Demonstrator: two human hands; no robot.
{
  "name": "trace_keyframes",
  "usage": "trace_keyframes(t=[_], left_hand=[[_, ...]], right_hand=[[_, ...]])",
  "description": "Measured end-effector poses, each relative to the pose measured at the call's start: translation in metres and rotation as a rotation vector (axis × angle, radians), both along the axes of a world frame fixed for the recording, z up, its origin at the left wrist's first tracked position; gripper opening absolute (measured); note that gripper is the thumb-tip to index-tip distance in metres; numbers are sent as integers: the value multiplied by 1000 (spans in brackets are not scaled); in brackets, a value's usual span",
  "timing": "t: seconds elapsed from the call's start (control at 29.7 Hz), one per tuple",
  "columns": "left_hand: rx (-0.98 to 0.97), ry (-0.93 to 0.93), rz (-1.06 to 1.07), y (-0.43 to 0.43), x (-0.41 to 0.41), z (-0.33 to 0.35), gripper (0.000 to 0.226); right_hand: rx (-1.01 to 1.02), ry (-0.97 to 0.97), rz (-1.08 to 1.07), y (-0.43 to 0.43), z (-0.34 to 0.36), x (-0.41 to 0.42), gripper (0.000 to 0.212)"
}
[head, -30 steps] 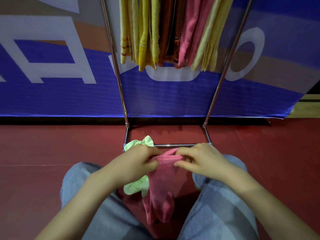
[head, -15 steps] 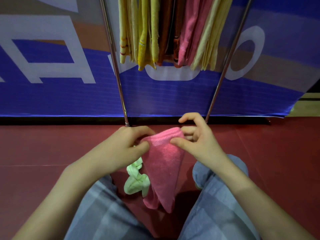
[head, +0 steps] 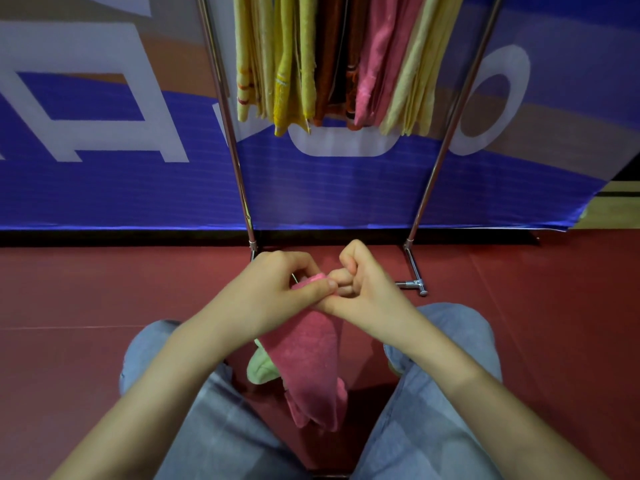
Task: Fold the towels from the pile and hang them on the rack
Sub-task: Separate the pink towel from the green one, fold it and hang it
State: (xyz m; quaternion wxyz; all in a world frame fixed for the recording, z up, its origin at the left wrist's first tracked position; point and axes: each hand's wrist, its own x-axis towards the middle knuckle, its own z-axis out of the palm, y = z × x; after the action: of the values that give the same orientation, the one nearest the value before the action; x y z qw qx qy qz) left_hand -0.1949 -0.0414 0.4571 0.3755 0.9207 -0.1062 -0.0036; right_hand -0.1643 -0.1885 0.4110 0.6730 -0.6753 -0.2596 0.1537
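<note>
Pinching the top of the pink towel (head: 308, 368) with left hand (head: 277, 292) and right hand (head: 367, 292) touching, the person should square its edges before reaching the rack (head: 237, 174).

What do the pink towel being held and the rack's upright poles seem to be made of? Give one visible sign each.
The pink towel looks like terry cloth, matte: its surface is fuzzy and it droops limply. The rack poles look like polished metal tube, perhaps chromed steel: bright highlights run along them.

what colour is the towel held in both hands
The towel is pink, clearest in the head view.
</note>
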Motion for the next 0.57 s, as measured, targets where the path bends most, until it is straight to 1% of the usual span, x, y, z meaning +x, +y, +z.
trace_keyframes(t=[0.1,0.17,0.27,0.34,0.4,0.51,0.57], left_hand=[[30,-41,17,1,0,-2,20],[9,-58,14,1,-1,-1,22],[-36,-126,34,2,-2,3,17],[-85,-183,91,6,-2,11,14],[-121,-237,169,12,-1,20,17],[-86,-322,248,24,1,37,15],[-63,-347,289,32,3,43,13]], right_hand=[[-2,21,-6,1,-5,-2,53],[18,52,-16,0,-10,-3,52],[36,133,-7,-3,-17,-4,35],[18,228,38,-6,-29,-3,33],[-63,290,92,-8,-43,-3,31],[-215,317,118,-14,-63,-3,26],[-295,323,96,-19,-72,-4,20]])
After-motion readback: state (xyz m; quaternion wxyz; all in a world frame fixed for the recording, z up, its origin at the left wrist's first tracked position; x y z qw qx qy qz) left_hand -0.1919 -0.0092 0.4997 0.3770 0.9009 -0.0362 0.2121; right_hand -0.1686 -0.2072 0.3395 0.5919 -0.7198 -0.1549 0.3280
